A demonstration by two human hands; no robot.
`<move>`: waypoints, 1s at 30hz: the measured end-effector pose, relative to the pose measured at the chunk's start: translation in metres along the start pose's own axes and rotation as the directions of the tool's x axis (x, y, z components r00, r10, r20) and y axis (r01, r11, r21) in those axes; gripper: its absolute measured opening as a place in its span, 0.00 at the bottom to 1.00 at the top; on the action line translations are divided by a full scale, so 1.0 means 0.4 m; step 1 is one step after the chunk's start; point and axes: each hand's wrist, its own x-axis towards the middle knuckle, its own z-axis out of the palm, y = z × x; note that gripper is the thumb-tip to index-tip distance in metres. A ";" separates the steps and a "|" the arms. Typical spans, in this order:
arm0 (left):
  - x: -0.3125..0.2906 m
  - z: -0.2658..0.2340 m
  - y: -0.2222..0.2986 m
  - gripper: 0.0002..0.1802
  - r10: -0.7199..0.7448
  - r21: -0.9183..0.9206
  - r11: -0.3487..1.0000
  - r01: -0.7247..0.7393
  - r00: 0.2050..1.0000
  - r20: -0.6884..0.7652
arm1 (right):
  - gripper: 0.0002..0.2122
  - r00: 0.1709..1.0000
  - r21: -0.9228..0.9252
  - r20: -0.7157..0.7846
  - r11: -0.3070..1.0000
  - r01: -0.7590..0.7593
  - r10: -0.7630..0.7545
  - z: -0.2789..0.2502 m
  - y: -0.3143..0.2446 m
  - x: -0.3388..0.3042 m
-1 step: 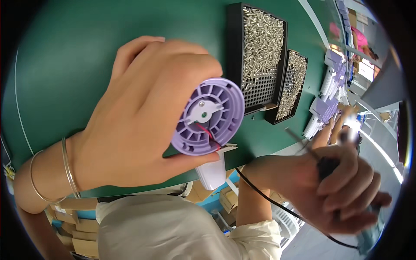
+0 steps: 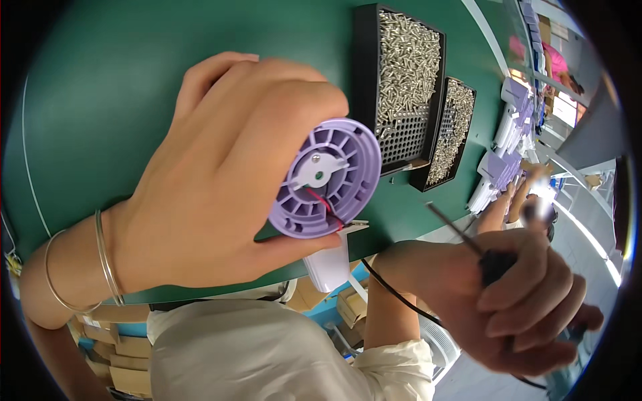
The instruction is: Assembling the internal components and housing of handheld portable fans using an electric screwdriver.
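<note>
My left hand [image 2: 221, 170] is closed round a purple round plastic housing [image 2: 363, 157], its ribbed open side facing up. A white piece with one screw [image 2: 316, 159] sits at the housing's centre. Red and black wires [image 2: 324, 202] run from there to the rim, beside a white handle-like part [image 2: 329, 267]. My right hand [image 2: 528, 301] grips a corded electric screwdriver [image 2: 496, 267], apart from the housing. Its thin bit [image 2: 455, 227] points up and left, over the table edge. The driver's teal body is mostly hidden behind my fingers.
Two black trays of small metal screws, a larger one [image 2: 364, 80] and a smaller one [image 2: 420, 179], stand on the green table [image 2: 120, 87]. Purple-and-white assemblies [image 2: 496, 167] line the right side near another person's hands [image 2: 518, 200]. A black cord [image 2: 401, 299] crosses my right forearm.
My right hand has shifted slightly left with the electric screwdriver, and its bit shows more sharply. My left hand and the housing have moved a touch to the right.
</note>
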 end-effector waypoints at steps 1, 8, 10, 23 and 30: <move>-0.003 -0.002 0.002 0.49 -0.007 -0.003 1.000 0.007 1.000 -0.009 | 0.12 0.999 -0.005 0.041 1.000 -0.014 0.014 0.029 -0.002 -0.010; -0.013 0.012 0.003 0.47 -0.013 -0.039 0.999 0.011 0.997 -0.070 | 0.23 0.962 -0.053 0.272 0.999 -0.008 0.023 0.047 0.043 -0.038; -0.011 0.014 0.003 0.46 -0.016 -0.042 0.999 0.013 0.997 -0.080 | 0.21 0.958 -0.148 0.282 0.989 -0.016 0.057 0.053 0.052 -0.045; 0.000 -0.001 0.014 0.45 -0.054 0.000 0.999 0.054 0.998 -0.025 | 0.20 0.812 -0.365 0.508 0.926 -0.097 0.285 0.023 0.066 -0.032; -0.002 -0.005 0.009 0.47 -0.010 -0.003 1.000 0.010 1.000 -0.017 | 0.21 0.937 -0.195 0.323 0.978 -0.070 0.132 0.032 0.055 -0.026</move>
